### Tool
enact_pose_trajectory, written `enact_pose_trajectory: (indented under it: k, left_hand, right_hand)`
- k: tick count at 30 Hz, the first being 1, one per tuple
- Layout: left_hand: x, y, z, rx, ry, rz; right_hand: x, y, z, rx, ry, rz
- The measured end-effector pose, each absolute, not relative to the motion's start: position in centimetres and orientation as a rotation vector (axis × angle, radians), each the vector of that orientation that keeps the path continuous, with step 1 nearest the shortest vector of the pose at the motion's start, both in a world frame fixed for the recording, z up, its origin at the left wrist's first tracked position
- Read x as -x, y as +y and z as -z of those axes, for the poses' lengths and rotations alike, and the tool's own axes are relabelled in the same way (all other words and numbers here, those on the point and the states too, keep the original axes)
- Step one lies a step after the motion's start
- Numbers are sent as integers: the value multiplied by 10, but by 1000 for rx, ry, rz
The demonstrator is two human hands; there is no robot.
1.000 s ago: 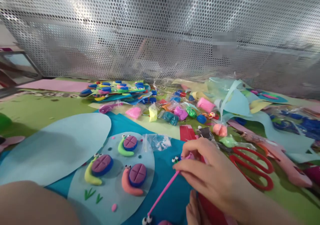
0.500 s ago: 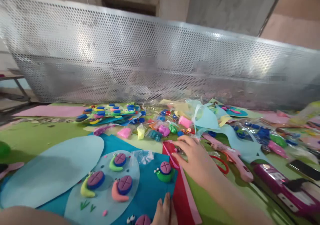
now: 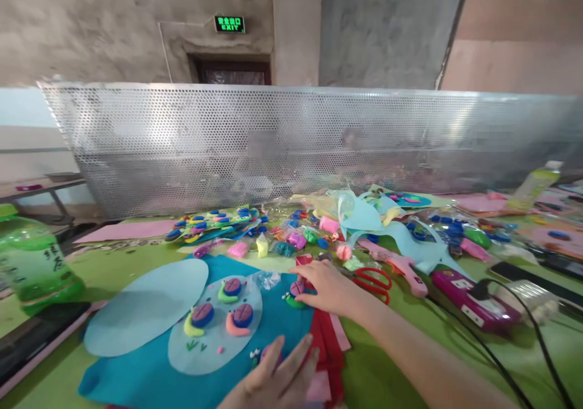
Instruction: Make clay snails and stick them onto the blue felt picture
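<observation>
A blue sheet [image 3: 150, 375] bears a pale-blue oval [image 3: 182, 357] with several small clay snails, among them a pink one [image 3: 239, 321]. At the sheet's right edge sits a green snail [image 3: 296, 301] with a purple shell. My right hand [image 3: 325, 284] reaches over that edge, index finger and thumb apart on either side of this snail; whether they touch it I cannot tell. Lower down, my left hand [image 3: 277, 375] spreads its fingers above another snail [image 3: 256, 355], which it partly covers. Red sheets [image 3: 325, 342] stick out from under the blue sheet on the right.
Left of the oval lies a bare pale-blue oval [image 3: 141, 312]. A green bottle [image 3: 34, 269] and a black phone [image 3: 36, 339] are at far left. Red-handled scissors [image 3: 373, 281], a pink glue gun [image 3: 407, 272] and a purple power strip [image 3: 473, 303] with cords lie right. Clay packets [image 3: 283, 249] line the back.
My right hand has moved from the red sheet's upper edge to the green snail. My left hand has come further into view with fingers spread. The head view has tilted up.
</observation>
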State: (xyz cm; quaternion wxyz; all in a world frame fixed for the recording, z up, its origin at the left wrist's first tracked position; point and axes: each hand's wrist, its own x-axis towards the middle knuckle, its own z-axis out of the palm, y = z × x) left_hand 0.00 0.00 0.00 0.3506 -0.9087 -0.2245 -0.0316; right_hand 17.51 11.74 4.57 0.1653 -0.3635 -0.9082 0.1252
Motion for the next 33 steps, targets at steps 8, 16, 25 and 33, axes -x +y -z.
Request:
enact_pose_trajectory:
  k: [8,16,25,33]
  left_hand:
    - [42,27,-62,2624,-1319,315]
    - [67,44,-45,2634,-1647,535]
    - [75,48,-36,2603,-1603,672]
    - [81,46,-41,2616,-1715,668]
  right_hand:
    - [-171,118,-41,943,-2512,-270]
    - [-168,104,-41,629,-2400,-7]
    - [-163,98,-34,615,-2354,42]
    - [-155,83,-30,984,-2343,-427]
